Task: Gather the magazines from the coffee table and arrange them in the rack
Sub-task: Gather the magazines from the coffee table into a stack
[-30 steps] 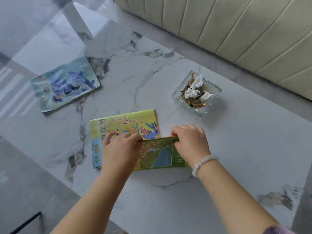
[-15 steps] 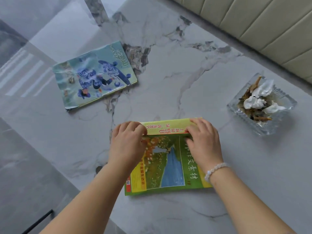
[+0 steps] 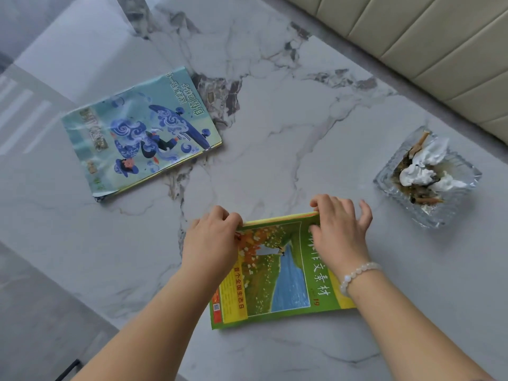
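A: Starting at the left: blue magazine [image 3: 141, 130] lies flat on the marble tabletop [image 3: 275, 149], cover up. Long axis runs from near-left to far-right, title end towards the far right. No hand touches it; it sits well apart from both.

B: Noted. Next item rightward?

A: Left hand [image 3: 210, 243], fingers curled, tips pinching the far-left corner of the green magazine [image 3: 277, 273]. Palm covers that magazine's left edge.

B: Orientation of the green one?

A: Flat on the tabletop, near the front edge, cover up. Long axis runs roughly left to right, slightly tilted; title characters run along its right side. A yellow edge shows along its far side; cannot tell whether that is a second magazine beneath.

B: Right hand?

A: Right hand [image 3: 339, 229] lies on the far-right corner, fingers spread and partly open, fingertips hooked over the far edge. A pale bead bracelet [image 3: 357, 273] is on the wrist.

B: Further right?

A: Glass ashtray [image 3: 428, 177] holding crumpled tissue and debris, apart from the hand. Cream sofa [image 3: 426, 45] beyond the tabletop.
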A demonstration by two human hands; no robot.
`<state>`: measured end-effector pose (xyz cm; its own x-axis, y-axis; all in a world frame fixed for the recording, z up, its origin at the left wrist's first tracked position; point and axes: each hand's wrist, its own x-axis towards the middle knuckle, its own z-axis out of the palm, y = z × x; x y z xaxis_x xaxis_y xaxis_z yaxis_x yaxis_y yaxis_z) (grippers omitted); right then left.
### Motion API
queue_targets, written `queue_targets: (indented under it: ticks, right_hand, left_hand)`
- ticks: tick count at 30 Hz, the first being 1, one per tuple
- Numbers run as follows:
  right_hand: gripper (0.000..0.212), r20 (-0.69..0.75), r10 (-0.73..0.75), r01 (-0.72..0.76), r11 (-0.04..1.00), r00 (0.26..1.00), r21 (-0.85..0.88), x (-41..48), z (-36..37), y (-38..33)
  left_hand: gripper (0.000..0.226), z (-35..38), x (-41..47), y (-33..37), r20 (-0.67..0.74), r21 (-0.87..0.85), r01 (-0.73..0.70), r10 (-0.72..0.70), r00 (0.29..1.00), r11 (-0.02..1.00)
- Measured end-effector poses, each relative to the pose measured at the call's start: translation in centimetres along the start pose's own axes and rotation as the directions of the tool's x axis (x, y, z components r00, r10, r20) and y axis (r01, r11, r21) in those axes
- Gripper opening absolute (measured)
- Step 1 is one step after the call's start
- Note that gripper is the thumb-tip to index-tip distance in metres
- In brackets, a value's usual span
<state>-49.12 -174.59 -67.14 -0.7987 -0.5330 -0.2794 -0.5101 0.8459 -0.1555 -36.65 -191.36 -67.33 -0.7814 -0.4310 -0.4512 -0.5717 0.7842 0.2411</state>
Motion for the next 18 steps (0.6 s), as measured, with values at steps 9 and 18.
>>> queue_targets:
  ticks: [9, 18]
  right_hand:
    - [0.033, -0.164, -0.121, 0.126, 0.992, 0.979, 0.017, -0.7, -3.1, -4.6]
    - [0.030, -0.242, -0.216, 0.228, 0.973, 0.946, 0.025, 3.5, -4.6, -14.8]
  left_hand:
    - [0.009, -5.4, -3.4, -3.1, -0.163, -0.031, 0.052, -0.056, 0.985, 0.998]
    - [0.007, -10.6, -3.5, -11.4, -0.233, -0.068, 0.076, -0.090, 0.968, 0.995]
